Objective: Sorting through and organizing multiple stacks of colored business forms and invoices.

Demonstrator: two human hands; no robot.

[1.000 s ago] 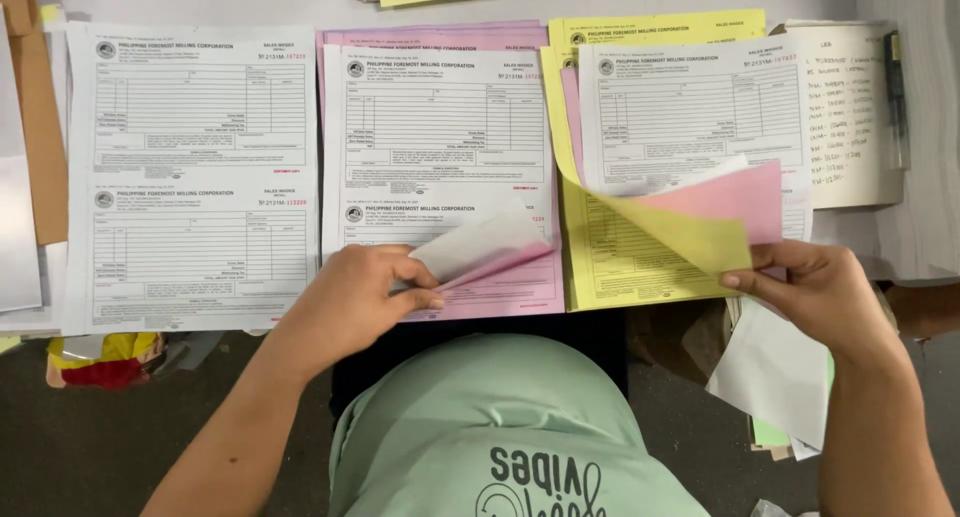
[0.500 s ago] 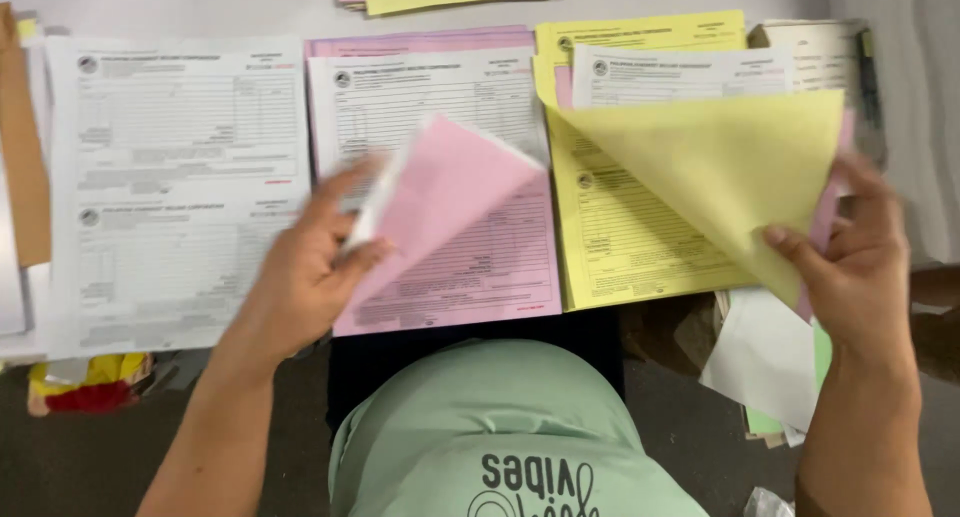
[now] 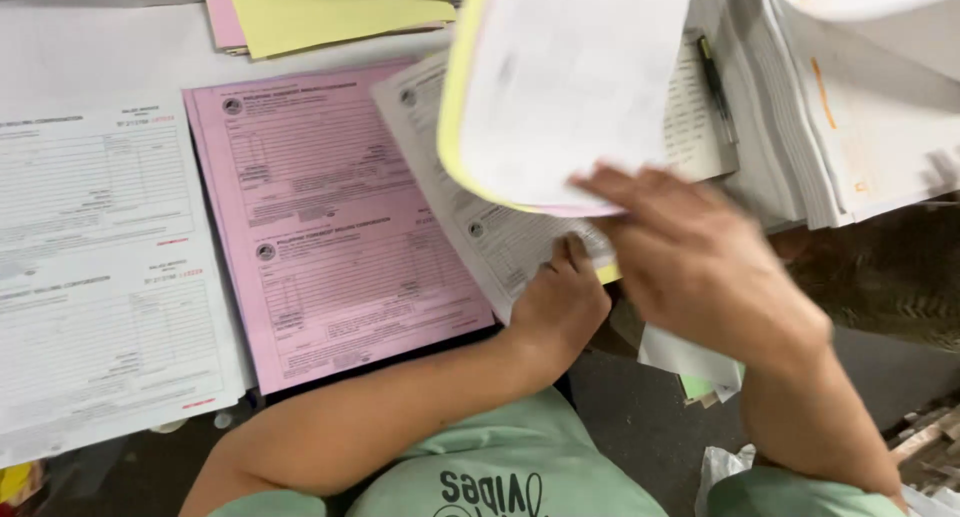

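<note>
My right hand holds a lifted bundle of forms, white on top with yellow and pink edges, raised above the table at upper centre. My left hand reaches across my body and presses on a white printed form lying at a slant under the bundle. To its left a pink printed form lies flat on the table. A white printed form lies further left.
Yellow and pink sheets lie at the table's far edge. A thick stack of white papers with a black pen sits at the right. Loose paper scraps hang below the table edge.
My right hand has raised the yellow and white sheets into a lifted bundle. My left hand let go of the pink sheet and moved right onto the slanted white form. The view shifted right.
</note>
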